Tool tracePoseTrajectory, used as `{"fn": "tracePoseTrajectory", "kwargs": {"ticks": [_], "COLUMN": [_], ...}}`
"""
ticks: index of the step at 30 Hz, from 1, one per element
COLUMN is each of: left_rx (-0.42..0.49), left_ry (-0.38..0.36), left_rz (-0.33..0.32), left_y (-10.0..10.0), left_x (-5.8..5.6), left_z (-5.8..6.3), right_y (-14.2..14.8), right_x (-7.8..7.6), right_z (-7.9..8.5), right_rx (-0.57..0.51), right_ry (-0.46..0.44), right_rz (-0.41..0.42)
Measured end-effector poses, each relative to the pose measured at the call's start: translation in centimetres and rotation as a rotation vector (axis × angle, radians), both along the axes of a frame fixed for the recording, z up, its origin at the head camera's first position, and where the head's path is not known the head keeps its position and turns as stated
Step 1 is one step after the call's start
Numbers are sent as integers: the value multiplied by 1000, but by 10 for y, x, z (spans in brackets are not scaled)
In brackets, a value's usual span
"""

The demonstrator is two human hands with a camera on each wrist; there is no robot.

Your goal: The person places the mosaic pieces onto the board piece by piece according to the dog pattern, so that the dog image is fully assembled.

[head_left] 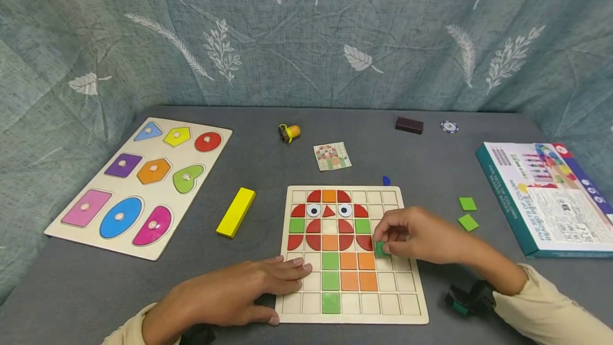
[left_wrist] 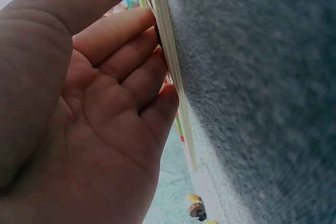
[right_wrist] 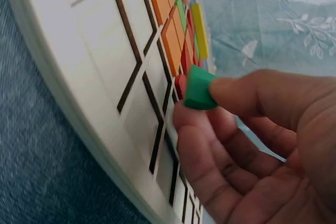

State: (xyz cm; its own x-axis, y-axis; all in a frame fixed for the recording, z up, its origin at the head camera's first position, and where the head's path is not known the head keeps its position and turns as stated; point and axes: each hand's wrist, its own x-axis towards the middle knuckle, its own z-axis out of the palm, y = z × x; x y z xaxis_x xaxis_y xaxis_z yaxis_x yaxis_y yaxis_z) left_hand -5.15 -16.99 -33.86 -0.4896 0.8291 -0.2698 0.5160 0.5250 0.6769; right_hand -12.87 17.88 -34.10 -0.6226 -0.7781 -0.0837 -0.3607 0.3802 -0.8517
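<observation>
A wooden grid board (head_left: pixel 402 302) lies on the table with red, orange and green tiles and two eye tiles set in its squares. My right hand (head_left: pixel 415 233) pinches a dark green tile (right_wrist: pixel 198 88) between thumb and fingers, over the board's right side. In the right wrist view one edge of that tile looks curved; its far side is hidden. My left hand (head_left: pixel 251 289) rests at the board's lower left edge with fingers extended on it and thumb beside the near corner. The left wrist view shows the palm bare.
A pattern card (head_left: pixel 332 156) lies behind the board. Two light green tiles (head_left: pixel 467 204) and a boxed game (head_left: pixel 517 217) are on the right. To the left are a yellow block (head_left: pixel 236 212) and a shape puzzle (head_left: pixel 158 201). A blue piece (head_left: pixel 386 180) touches the far edge.
</observation>
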Motion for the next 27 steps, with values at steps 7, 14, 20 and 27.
{"fn": "tracePoseTrajectory", "kwargs": {"ticks": [7, 14, 20, 27], "left_rx": [-5, -2, -9, -3], "left_ry": [-11, -9, -31, -16], "left_rz": [5, 6, 19, 10], "left_y": [0, -1, 1, 0], "left_x": [0, -1, -1, 0], "left_z": [0, 0, 1, 0], "right_y": [-3, -5, -6, -6], "right_x": [6, 8, 10, 12], "right_z": [2, 3, 3, 2], "right_rx": [53, 133, 189, 196], "right_ry": [-24, -3, 17, 59], "right_rz": [57, 39, 14, -4]}}
